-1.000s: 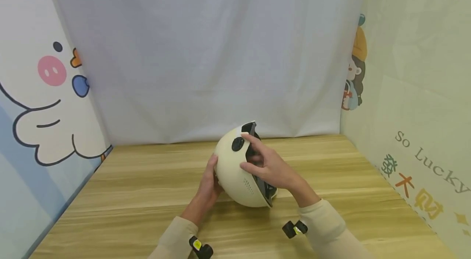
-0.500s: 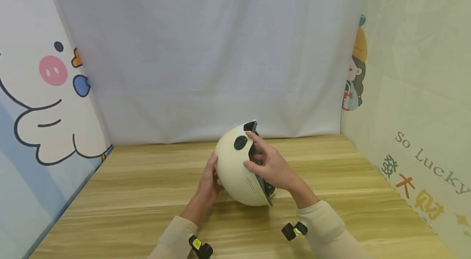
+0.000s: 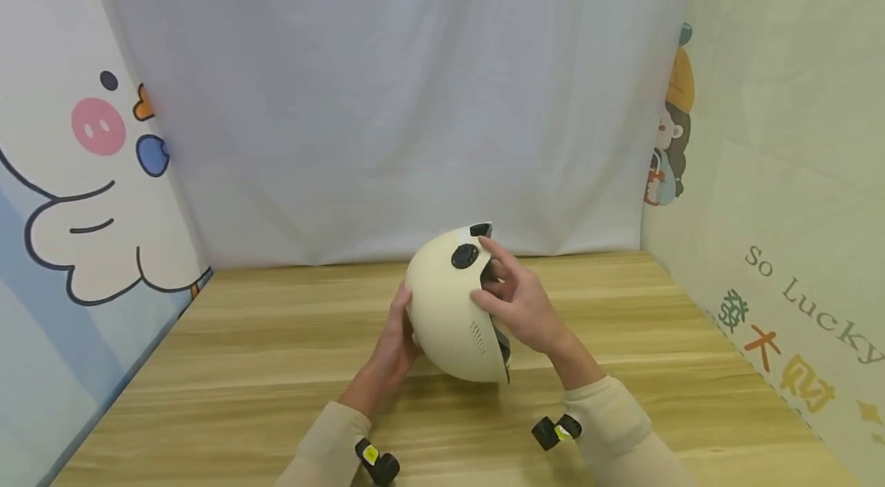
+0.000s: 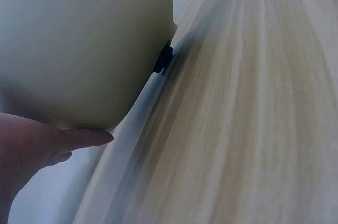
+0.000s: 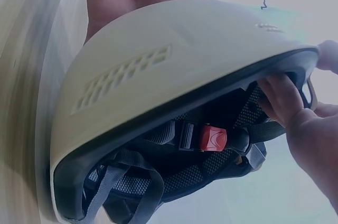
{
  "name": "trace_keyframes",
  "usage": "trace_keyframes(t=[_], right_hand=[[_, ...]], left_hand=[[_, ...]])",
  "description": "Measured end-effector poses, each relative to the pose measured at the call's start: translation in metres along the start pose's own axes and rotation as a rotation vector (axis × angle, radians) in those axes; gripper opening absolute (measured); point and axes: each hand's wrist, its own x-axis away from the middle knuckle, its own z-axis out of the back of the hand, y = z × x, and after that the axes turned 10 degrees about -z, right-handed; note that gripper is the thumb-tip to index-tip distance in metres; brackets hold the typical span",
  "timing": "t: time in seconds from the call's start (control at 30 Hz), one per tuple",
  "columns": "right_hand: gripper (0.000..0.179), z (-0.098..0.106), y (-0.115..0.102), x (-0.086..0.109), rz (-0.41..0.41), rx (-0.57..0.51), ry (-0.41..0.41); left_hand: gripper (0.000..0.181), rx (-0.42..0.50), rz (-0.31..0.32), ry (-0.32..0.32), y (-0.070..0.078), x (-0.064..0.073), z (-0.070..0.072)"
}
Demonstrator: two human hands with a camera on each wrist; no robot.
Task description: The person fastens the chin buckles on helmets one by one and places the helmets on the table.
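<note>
A cream helmet (image 3: 445,310) lies tilted on the table, its opening turned to the right. Its shell carries a black round disc (image 3: 465,256) near the top and a row of small vents. My left hand (image 3: 394,341) holds the shell from the left; some of its fingers are hidden behind the dome. At the right rim, my right hand (image 3: 522,303) grips the edge, thumb outside and several fingers inside. The right wrist view shows a red buckle (image 5: 213,138), grey straps (image 5: 138,182) and black lining within the helmet.
The wooden table (image 3: 276,333) extends around the helmet. A pale curtain (image 3: 415,87) hangs along its back edge. Printed panels stand at the left (image 3: 97,187) and right (image 3: 781,226). Small black wrist cameras (image 3: 556,432) sit on both sleeves.
The helmet has rolled slightly, its upper rim and black disc shifting right and its opening showing less. My right hand has moved a little right and up with the rim; my left stays at the dome.
</note>
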Motion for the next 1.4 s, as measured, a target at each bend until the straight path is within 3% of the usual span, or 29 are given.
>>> trace_keyframes(t=[0.2,0.43,0.63,0.97,1.1,1.27,1.4], right_hand=[[0.072,0.007,0.009,-0.001,0.019,-0.07,0.007],[0.072,0.011,0.009,-0.001,-0.013,-0.134,0.024],[0.072,0.014,0.01,-0.002,-0.038,-0.191,0.028],[0.072,0.016,0.008,0.0,-0.075,-0.168,0.064],[0.069,0.015,-0.002,0.002,-0.09,-0.055,0.101],[0.063,0.011,-0.021,0.006,-0.067,0.23,0.174],[0.061,0.007,-0.031,0.007,-0.057,0.377,0.227]], left_hand=[[0.067,0.018,0.013,0.058,-0.002,-0.002,-0.002],[0.071,0.033,0.036,0.048,-0.007,0.0,-0.002],[0.073,0.104,0.056,0.073,-0.009,0.002,-0.002],[0.068,0.079,0.051,0.11,-0.007,0.002,-0.007],[0.06,0.055,0.049,0.118,-0.006,0.002,-0.008],[0.058,0.043,0.044,0.123,-0.005,0.003,-0.009],[0.06,0.042,0.04,0.129,-0.004,0.003,-0.01]])
